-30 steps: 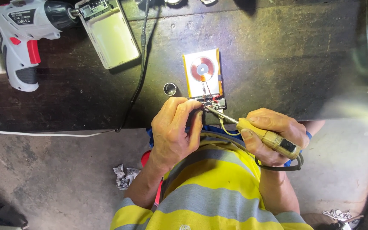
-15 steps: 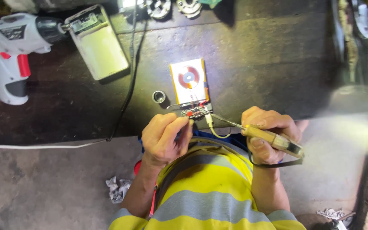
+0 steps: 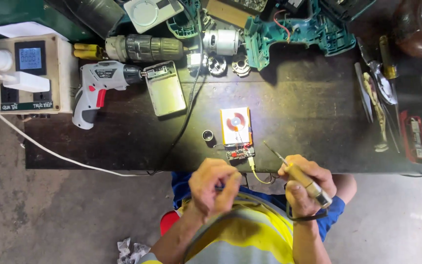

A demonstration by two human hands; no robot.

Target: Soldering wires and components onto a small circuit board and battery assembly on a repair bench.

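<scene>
Left hand (image 3: 214, 183) has drawn back from the small green circuit board (image 3: 240, 154), fingers curled, grip unclear; right hand (image 3: 305, 186) clasps yellow-handled soldering iron (image 3: 296, 173) beside white coil-topped pack (image 3: 236, 125)

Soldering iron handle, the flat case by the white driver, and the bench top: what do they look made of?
Soldering iron in the right hand: yellowish handle, probably matte plastic or wood; thin dark metal tip. Flat case: looks like brushed metal, pale sheen, possibly silvery plastic. Bench top: dark, scuffed, dull glare under the lamp; worn painted wood or laminate, unclear.
</scene>
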